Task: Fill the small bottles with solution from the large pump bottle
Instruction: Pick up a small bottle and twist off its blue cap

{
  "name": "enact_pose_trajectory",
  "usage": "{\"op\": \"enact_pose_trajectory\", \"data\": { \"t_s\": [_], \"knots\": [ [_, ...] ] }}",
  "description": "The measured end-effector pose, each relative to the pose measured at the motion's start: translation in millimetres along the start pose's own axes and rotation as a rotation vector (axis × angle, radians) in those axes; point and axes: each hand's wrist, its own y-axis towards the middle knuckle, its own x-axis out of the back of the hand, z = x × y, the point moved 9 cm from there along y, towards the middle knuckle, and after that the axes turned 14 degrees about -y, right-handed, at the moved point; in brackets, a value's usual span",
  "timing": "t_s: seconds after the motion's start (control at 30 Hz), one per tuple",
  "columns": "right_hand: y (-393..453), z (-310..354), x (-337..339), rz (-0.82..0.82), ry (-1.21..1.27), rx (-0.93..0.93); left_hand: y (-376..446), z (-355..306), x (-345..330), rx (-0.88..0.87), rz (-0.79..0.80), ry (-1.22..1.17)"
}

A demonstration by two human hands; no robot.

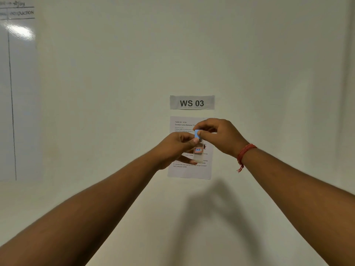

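Observation:
I hold a small clear bottle (198,153) with a red-framed label upright in the air in front of the wall. My left hand (175,148) grips its body from the left. The thumb and fingers of my right hand (219,136) pinch the bottle's light blue cap (196,133) from above. The cap sits on top of the bottle. I cannot tell how much liquid the bottle holds. The large pump bottle is not in view.
A "WS 03" sign (192,102) and a printed task sheet (189,169) hang on the pale wall behind my hands. A whiteboard (17,93) covers the wall at the far left. A red thread band (244,154) circles my right wrist.

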Motion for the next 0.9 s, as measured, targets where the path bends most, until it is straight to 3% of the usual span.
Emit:
{"op": "enact_pose_trajectory", "data": {
  "t_s": [0.3,0.9],
  "knots": [
    [17.6,-4.9,-4.7,0.126,-0.113,0.049,17.6,1.2,2.1,-0.015,0.001,-0.009],
    [34.9,-2.8,-6.9,0.254,-0.082,0.156,30.8,-1.3,-1.5,-0.049,-0.004,-0.036]
  ]
}}
